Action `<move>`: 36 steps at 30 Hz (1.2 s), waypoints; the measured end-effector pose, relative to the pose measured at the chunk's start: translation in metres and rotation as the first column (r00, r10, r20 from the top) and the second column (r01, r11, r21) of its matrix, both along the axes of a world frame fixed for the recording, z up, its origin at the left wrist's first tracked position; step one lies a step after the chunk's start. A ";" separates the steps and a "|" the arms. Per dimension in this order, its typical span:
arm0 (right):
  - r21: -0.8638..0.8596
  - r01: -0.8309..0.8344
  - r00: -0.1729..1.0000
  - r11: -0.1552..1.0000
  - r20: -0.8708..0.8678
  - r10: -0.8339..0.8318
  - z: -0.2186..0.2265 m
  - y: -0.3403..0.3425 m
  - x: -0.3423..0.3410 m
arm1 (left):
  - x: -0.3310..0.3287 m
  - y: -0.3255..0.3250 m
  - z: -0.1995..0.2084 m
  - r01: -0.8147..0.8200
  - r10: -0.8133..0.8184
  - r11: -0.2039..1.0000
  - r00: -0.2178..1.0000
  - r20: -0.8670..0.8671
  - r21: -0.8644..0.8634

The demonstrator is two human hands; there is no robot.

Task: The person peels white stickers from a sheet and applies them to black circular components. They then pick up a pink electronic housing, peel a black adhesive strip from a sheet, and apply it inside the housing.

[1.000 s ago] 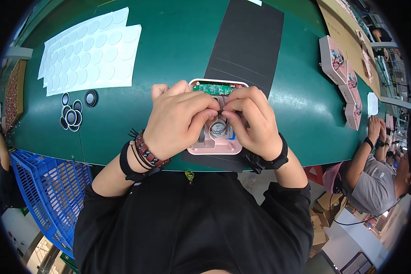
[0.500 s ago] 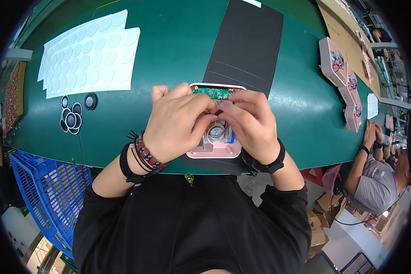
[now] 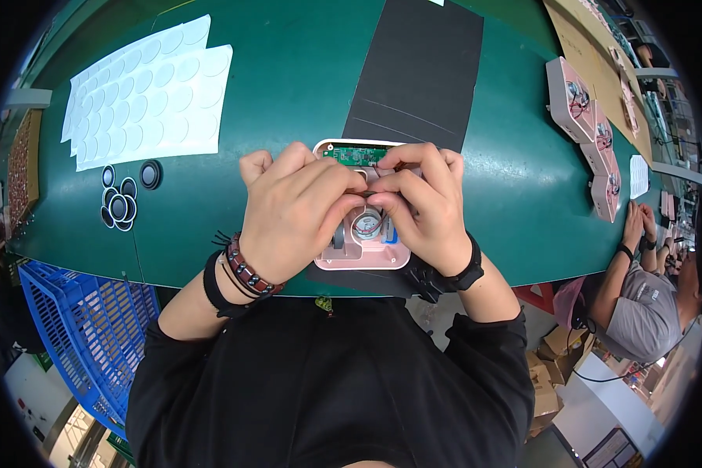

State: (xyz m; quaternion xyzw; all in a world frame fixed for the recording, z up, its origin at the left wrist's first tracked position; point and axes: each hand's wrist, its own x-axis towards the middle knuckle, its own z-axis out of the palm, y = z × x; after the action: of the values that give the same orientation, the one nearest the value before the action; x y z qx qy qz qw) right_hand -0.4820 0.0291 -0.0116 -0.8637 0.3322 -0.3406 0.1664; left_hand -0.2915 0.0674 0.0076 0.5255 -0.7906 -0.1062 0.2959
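Observation:
Right in front of me lies an open pink housing (image 3: 363,264) with a pale rim. A green circuit board (image 3: 359,156) sits at its far end. Nearer are a round silvery part (image 3: 366,225) with thin wires beside it and a blue block (image 3: 391,233). My left hand (image 3: 292,207) and my right hand (image 3: 425,207) meet above the housing's middle, thumbs and forefingers pinched together. A thin dark wire runs between the fingertips; its ends are hidden by my fingers.
Under the housing lies a black mat (image 3: 417,74). White sheets of round stickers (image 3: 144,101) and several black ring-shaped pieces (image 3: 119,207) are at left. More pink housings (image 3: 603,156) stand at right, near a co-worker's hands (image 3: 638,222). A blue crate (image 3: 90,327) is beside the table.
My view has shifted slightly. My fingertips have come closer together over the wire, and the dark piece between them shows less. The housing stays between my hands.

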 end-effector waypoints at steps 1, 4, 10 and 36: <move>0.002 0.000 1.000 1.000 0.000 0.000 0.000 0.001 0.000 | 0.000 0.000 0.001 -0.003 0.003 1.000 1.000 0.021 -0.008; -0.080 0.038 0.998 0.996 -0.039 -0.041 0.000 0.003 0.003 | 0.002 -0.003 0.002 0.039 -0.037 0.998 0.999 -0.030 0.058; -0.119 0.006 0.996 0.993 0.086 0.004 -0.007 0.001 0.004 | 0.000 -0.003 0.004 0.051 -0.047 0.992 0.998 -0.035 0.118; 0.038 -0.031 0.999 0.999 0.035 0.030 -0.007 0.001 0.001 | 0.000 0.000 -0.006 0.002 -0.001 1.000 0.998 0.068 -0.009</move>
State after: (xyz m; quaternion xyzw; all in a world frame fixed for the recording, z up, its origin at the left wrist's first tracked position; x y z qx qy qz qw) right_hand -0.4806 0.0303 -0.0182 -0.8592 0.3226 -0.3465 0.1940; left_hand -0.2911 0.0676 0.0012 0.5268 -0.8012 -0.0848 0.2710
